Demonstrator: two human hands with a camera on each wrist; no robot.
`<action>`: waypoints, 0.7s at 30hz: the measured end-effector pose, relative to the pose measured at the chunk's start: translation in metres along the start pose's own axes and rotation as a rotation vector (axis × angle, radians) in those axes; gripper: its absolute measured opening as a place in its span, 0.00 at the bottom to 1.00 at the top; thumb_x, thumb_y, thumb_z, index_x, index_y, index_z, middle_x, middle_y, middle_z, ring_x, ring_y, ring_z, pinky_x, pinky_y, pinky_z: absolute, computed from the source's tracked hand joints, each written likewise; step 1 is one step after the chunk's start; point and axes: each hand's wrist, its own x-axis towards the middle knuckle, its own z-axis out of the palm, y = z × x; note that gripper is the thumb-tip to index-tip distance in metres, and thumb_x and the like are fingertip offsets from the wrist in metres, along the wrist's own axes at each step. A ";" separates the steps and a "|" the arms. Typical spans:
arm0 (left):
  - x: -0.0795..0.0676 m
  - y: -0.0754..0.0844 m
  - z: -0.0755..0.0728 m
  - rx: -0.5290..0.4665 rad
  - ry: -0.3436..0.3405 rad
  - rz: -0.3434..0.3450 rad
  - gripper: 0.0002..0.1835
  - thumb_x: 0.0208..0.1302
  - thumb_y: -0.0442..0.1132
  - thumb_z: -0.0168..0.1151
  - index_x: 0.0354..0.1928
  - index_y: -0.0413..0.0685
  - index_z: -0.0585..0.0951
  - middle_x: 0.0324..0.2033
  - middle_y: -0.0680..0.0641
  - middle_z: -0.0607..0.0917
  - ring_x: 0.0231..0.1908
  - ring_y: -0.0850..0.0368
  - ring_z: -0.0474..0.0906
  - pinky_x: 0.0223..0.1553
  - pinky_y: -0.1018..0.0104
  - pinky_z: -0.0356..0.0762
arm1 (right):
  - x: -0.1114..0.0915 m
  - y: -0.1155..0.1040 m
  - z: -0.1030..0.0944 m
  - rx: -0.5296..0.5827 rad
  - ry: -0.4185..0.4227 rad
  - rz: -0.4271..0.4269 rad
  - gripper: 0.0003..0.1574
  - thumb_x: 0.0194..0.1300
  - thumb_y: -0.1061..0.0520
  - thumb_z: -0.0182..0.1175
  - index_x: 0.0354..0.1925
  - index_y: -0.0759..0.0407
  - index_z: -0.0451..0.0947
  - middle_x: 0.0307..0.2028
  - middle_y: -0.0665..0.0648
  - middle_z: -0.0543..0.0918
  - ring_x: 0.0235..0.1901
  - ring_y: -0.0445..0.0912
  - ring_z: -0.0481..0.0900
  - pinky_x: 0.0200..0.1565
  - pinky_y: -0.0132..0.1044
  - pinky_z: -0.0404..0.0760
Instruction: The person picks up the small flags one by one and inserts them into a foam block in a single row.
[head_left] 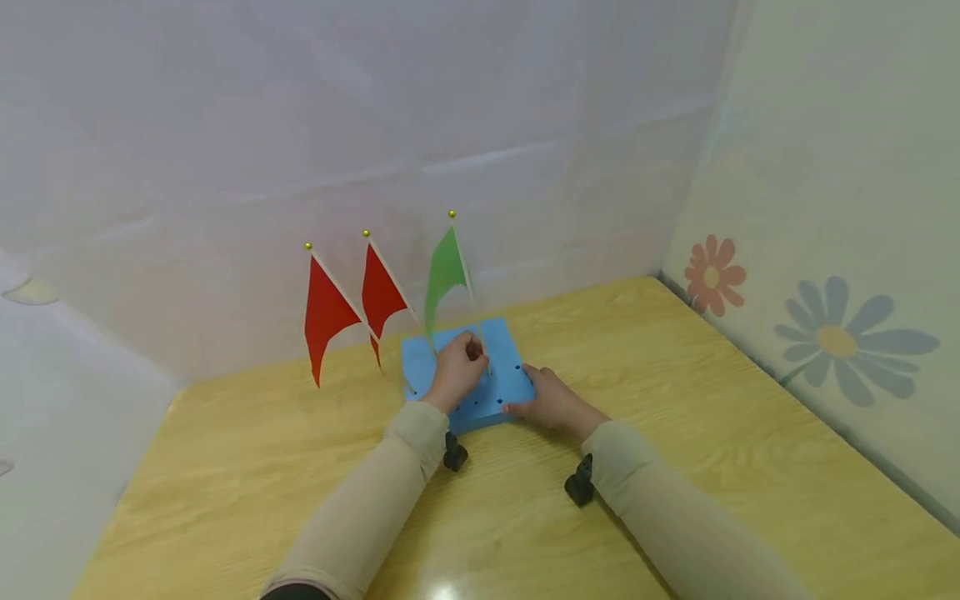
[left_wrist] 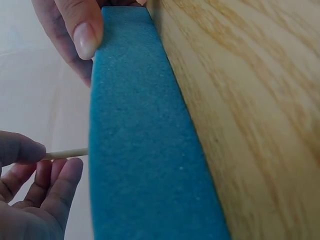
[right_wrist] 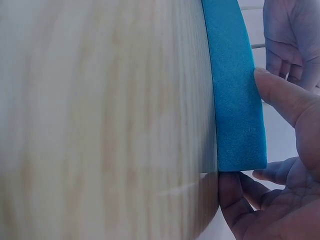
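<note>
A blue foam block with small dark holes in its top lies flat on the table. My left hand is over the block and pinches the thin wooden stick of a green flag low down. The stick's lower end meets the top of the block. Two red flags lean leftward, their sticks rising from the block's left side. My right hand grips the block's right front corner, thumb at the top front edge and fingers round the right side.
The wood-grain table runs back to a pale draped wall. A side wall with printed flowers stands along the right edge. Gold beads top the flag sticks. Dark wrist devices hang under both sleeves.
</note>
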 end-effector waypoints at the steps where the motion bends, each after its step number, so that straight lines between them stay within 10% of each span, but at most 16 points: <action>1: -0.001 -0.001 0.000 0.005 -0.005 -0.010 0.04 0.73 0.30 0.59 0.38 0.43 0.75 0.33 0.46 0.79 0.29 0.53 0.73 0.29 0.60 0.71 | 0.000 0.001 0.001 0.004 -0.003 0.001 0.58 0.71 0.46 0.67 0.78 0.75 0.48 0.71 0.79 0.59 0.70 0.68 0.64 0.69 0.59 0.66; 21: 0.000 -0.002 0.006 0.065 -0.007 -0.017 0.03 0.74 0.31 0.58 0.39 0.42 0.76 0.32 0.47 0.79 0.28 0.55 0.72 0.29 0.61 0.70 | 0.001 0.005 0.001 -0.013 0.010 -0.022 0.57 0.72 0.46 0.66 0.78 0.76 0.47 0.71 0.79 0.60 0.69 0.69 0.65 0.67 0.60 0.67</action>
